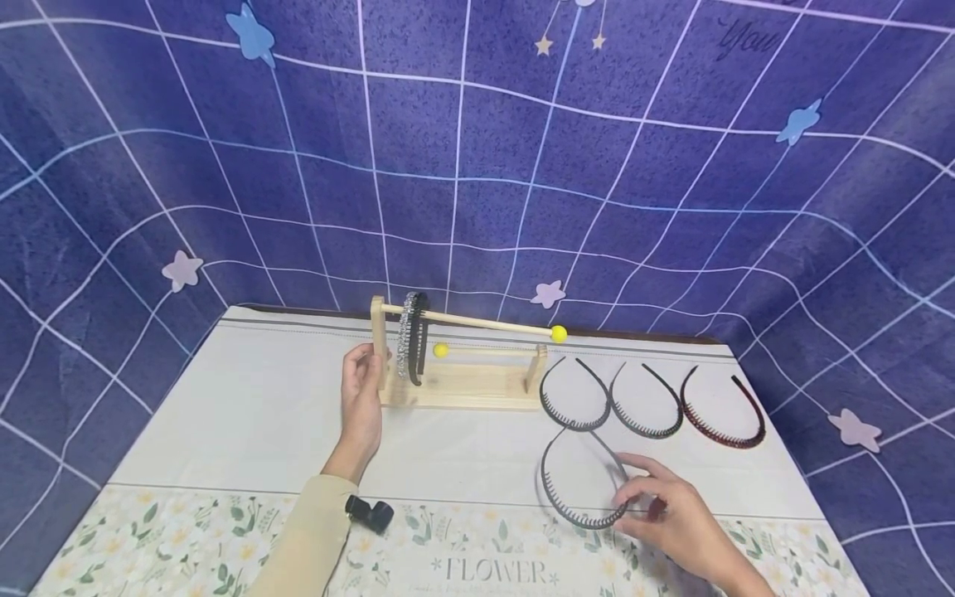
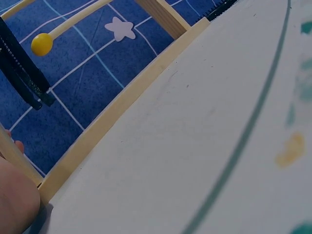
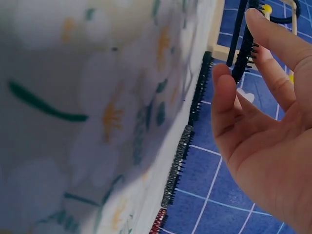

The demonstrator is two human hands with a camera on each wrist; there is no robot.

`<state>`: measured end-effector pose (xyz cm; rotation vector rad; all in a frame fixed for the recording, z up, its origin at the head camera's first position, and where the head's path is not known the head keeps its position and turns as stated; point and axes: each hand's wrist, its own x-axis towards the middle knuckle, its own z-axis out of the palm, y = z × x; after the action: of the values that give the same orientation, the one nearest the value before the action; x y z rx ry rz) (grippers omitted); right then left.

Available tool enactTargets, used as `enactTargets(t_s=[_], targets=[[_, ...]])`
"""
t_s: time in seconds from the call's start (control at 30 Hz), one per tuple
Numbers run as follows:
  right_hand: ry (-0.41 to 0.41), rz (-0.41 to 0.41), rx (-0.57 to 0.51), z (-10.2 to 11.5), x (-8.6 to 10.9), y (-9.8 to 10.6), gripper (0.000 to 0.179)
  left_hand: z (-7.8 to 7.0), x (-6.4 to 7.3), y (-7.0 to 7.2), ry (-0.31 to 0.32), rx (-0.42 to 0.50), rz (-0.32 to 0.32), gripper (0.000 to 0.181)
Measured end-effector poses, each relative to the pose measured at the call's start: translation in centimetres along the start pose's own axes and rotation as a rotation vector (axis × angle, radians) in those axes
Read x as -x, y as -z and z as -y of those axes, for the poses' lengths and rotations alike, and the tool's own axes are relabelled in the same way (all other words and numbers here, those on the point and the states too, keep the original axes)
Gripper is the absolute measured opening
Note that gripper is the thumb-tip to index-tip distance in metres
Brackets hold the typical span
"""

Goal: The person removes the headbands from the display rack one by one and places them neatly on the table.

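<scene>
With our left hand we grip the left upright of the wooden stand, thumb on one side and fingertips on the other. Our right hand pinches a dark toothed headband between thumb and fingers, in front of the stand's right end. We see silvery and black headbands hanging on the upper rod, near that upright, and three more headbands in a row on the worktop, to the stand's right

Dark toothed headband held near wooden rack.
</scene>
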<state>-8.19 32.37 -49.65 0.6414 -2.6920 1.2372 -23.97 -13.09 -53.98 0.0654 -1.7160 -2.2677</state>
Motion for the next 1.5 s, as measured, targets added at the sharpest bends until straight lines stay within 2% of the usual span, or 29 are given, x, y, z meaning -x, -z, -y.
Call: enactTargets(t_s=[0.37, 0.63, 0.83, 1.0, 1.17, 1.33, 1.5], targets=[[-0.126, 0.114, 0.029, -0.2, 0.0, -0.2, 0.035, -0.3, 0.1, 0.0, 0.012, -0.011, 0.017, 0.032], [-0.131, 0.138, 0.181, -0.2, 0.2, -0.5, 0.036, -0.3, 0.1, 0.0, 0.011, 0.001, 0.015, 0.030], [-0.120, 0.147, 0.235, 0.0, 0.2, -0.7, 0.042, -0.3, 0.2, 0.1, 0.018, -0.020, 0.018, 0.031], [-0.109, 0.124, 0.252, 0.2, 0.1, -0.4, 0.042, -0.3, 0.3, 0.0, 0.014, -0.017, 0.016, 0.030], [-0.081, 0.099, 0.187, 0.9, -0.7, 0.2, 0.038, -0.4, 0.2, -0.1, 0.014, -0.022, 0.023, 0.031], [-0.004, 0.020, 0.124, 1.7, -2.2, 0.1, 0.035, -0.4, 0.2, 0.0, 0.014, -0.033, 0.027, 0.033], [-0.009, -0.041, 0.082, 3.2, -4.3, -0.5, 0.027, -0.3, 0.2, 0.1, 0.013, -0.033, 0.022, 0.034]])
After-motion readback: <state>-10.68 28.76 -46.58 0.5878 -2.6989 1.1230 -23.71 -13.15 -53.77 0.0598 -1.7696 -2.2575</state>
